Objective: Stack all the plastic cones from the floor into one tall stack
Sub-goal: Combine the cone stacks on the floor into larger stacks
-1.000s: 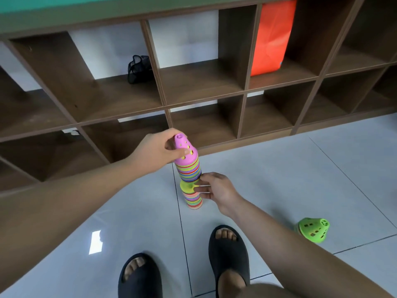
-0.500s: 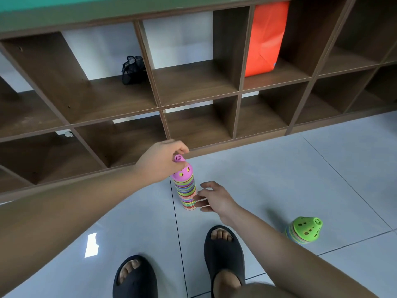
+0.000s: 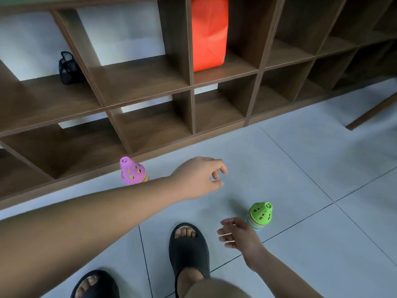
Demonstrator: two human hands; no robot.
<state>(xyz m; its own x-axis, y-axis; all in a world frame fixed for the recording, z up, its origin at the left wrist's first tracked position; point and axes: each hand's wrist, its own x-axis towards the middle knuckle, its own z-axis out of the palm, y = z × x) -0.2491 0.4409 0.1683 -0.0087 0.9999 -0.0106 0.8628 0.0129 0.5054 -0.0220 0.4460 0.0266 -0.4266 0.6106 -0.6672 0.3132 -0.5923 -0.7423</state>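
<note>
Head view: you are looking down at a tiled floor [image 3: 300, 168] next to a wooden shelf [image 3: 150, 93].
By the shelf: the pink stack [image 3: 132, 174] stands on the floor, close to the shelf. Your left arm hides its bottom part, so you cannot see how tall it is.
Near your foot: the green stack [image 3: 260, 215] is a small pile with a green cone on top. It sits on the floor, well apart from the pink stack.
Left side: your left hand [image 3: 198, 178] reaches out between the two stacks. Its fingers curl a little and it holds nothing.
Right side: your right hand [image 3: 238, 234] is just beside the green stack. Its fingers are spread wide and it holds nothing.
Done: it looks like most cones are in the pink stack.
Left to do: you likely need to pick up the green stack and put it on the pink stack. No other loose cones show on the floor.
</note>
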